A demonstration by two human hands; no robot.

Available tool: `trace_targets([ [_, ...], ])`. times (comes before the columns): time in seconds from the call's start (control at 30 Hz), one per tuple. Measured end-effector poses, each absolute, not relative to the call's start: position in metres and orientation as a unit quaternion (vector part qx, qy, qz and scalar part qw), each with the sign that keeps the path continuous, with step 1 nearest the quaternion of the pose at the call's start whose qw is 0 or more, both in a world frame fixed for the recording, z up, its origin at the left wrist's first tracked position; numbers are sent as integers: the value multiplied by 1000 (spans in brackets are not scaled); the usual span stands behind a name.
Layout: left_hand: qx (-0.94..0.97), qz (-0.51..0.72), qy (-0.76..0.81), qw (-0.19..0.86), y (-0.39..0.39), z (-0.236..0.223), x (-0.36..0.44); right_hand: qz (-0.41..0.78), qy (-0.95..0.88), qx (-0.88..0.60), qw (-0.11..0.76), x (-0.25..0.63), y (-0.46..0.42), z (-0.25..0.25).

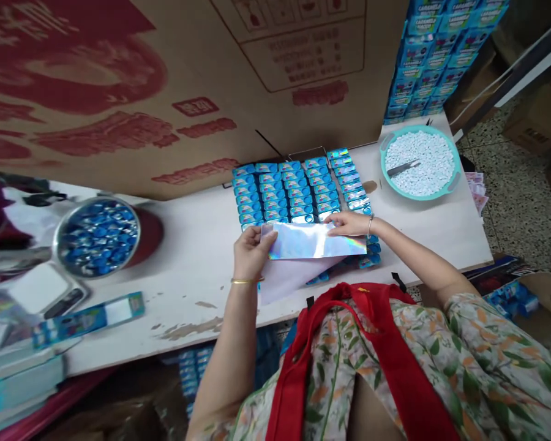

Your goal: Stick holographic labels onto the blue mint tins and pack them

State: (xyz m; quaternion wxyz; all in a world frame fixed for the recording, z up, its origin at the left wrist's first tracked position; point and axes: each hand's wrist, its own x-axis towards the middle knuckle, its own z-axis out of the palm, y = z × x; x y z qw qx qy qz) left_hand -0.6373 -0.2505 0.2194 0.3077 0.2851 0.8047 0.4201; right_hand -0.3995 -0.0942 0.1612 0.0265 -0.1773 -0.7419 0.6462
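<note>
My left hand (252, 248) pinches the left end of a shiny holographic strip (319, 242) between thumb and fingers. A paler translucent sheet (287, 278) hangs below the strip on the near side. Across the strip's upper right edge lies my right hand (349, 224), its fingers stretched onto the surface; whether it also grips the edge is hard to see. Beneath and beyond both hands, small blue packets (298, 184) stand in several columns on the white table (188, 257). The strip and sheet hide part of the nearer packets.
A turquoise basin (454, 182) of white pellets with metal tongs (401, 168) stands right. At left are a metal pot (57, 245) of blue-wrapped pieces and a white scale (41, 288). A large cardboard box (257, 92) rises behind; blue packets (427, 55) are stacked beside it.
</note>
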Motion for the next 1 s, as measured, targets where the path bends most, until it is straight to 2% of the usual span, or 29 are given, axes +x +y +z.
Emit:
trace_targets([
  [0.1, 292, 375, 830, 292, -250, 199, -648, 617, -756, -220, 9, -407, -96, 144],
  [0.2, 344, 213, 891, 205, -248, 187, -646, 603, -762, -235, 27, -417, -97, 131],
  [0.3, 508, 82, 848, 123, -236, 178, -628, 596, -774, -214, 17, -431, -95, 122],
  [0.4, 648, 41, 727, 226, -217, 162, -612, 587, -790, -176, 21, -438, -87, 114],
  [0.47, 665, 37, 694, 275, -207, 150, -614, 579, -796, -175, 22, -433, -79, 107],
  [0.63, 642, 76, 696, 312, -194, 131, -629, 588, -780, -215, 29, -412, -66, 90],
  [0.77, 654, 149, 665, 329, -183, 121, -619, 619, -744, -237, 79, -413, -76, 77],
  [0.9, 589, 196, 711, 332, -172, 111, -611, 700, -620, -324, 141, -422, -86, 63],
  [1.0, 580, 183, 728, 316, -165, 105, -614, 735, -549, -356, 178, -431, -88, 53],
])
